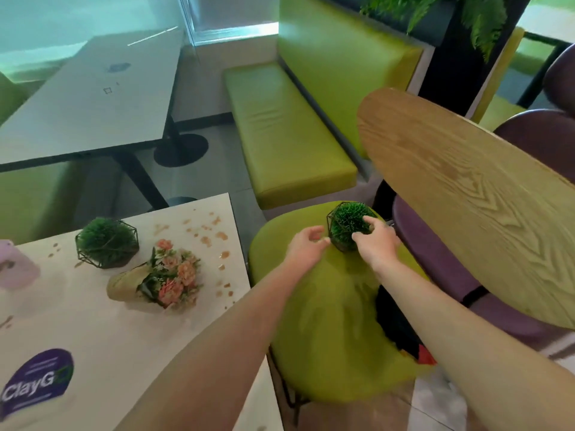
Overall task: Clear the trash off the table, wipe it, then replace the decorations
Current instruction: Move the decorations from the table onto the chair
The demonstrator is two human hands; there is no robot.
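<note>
Wooden chair back (466, 194) blocks R; L clear.

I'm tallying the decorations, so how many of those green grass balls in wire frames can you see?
2. One grass ball stands on the stained table beside the bouquet; the other grass ball sits on the green chair seat, under the right hand.

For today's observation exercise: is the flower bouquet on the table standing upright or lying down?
Lying down. The bouquet rests on its side on the table, paper-wrapped end pointing left, blooms pointing right.
</note>
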